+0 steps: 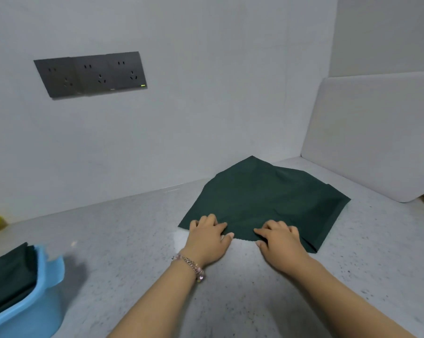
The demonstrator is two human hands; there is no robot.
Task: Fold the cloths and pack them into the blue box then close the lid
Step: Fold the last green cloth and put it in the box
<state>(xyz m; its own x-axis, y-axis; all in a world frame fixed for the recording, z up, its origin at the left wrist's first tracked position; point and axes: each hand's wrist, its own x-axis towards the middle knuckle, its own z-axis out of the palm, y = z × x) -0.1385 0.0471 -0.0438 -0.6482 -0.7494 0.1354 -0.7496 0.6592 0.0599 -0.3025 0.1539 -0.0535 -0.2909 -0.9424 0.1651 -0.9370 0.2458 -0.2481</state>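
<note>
A dark green cloth lies spread near the counter's back right corner. The left hand and right hand pinch its near edge, fingers curled on the fabric. At the counter's front left edge, the blue box holds folded dark cloths.

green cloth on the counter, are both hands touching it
Touching. The head view shows the left hand and the right hand both gripping the near edge of the green cloth, fingers curled on the fabric.
</note>
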